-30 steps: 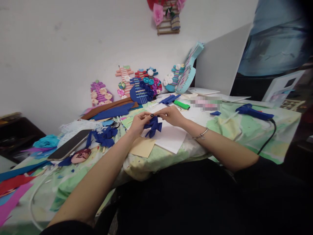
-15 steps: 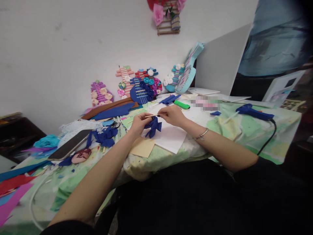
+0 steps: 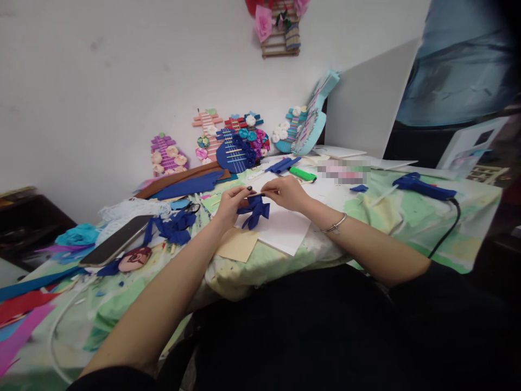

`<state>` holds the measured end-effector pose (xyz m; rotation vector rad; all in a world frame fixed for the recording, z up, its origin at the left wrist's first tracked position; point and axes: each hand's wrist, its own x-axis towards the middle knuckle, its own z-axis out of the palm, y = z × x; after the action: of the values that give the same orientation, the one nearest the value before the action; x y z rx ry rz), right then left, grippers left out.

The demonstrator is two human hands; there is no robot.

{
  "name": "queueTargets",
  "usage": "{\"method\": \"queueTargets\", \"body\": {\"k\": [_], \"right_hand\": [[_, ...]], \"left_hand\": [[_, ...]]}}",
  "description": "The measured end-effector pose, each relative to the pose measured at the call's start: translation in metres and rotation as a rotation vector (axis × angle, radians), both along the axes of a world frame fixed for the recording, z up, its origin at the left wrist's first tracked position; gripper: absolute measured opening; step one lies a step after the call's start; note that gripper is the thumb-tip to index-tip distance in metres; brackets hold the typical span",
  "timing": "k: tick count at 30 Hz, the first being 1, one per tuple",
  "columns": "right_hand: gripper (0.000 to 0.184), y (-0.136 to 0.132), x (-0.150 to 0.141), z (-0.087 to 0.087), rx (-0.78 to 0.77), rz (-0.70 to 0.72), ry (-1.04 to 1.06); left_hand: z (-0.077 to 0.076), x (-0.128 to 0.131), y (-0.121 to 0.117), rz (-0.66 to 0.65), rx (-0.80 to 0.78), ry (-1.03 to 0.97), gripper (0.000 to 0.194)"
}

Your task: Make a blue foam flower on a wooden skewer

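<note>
My left hand is closed in a pinch at one end of a thin wooden stick. From the other side, the fingertips of my right hand pinch the same stick, so it lies roughly level between both hands. Right beneath it is a folded piece of blue crepe paper, close against my left fingers; whether they grip it too, I cannot tell. Under my hands are a white paper sheet and a small tan card.
To the left lie a phone, blue paper scraps and a white cable. A blue glue gun rests at right, its black cord trailing down. Behind are a green lighter and several decorated guitar-shaped crafts along the wall.
My left thumb and fingers have shifted along the stick, and the thumb now sits higher on it. My right hand has hardly moved.
</note>
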<state>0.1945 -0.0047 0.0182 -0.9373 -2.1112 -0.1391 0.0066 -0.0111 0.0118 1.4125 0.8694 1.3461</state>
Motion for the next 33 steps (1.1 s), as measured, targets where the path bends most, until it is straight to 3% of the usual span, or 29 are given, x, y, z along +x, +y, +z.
{"method": "queueTargets", "body": {"k": [33], "right_hand": [[0.02,-0.0015,-0.0004,0.0015,0.018,-0.037,-0.026]], "left_hand": [[-0.0026,-0.0016,0.0041,0.054,0.089,0.131,0.027]]}}
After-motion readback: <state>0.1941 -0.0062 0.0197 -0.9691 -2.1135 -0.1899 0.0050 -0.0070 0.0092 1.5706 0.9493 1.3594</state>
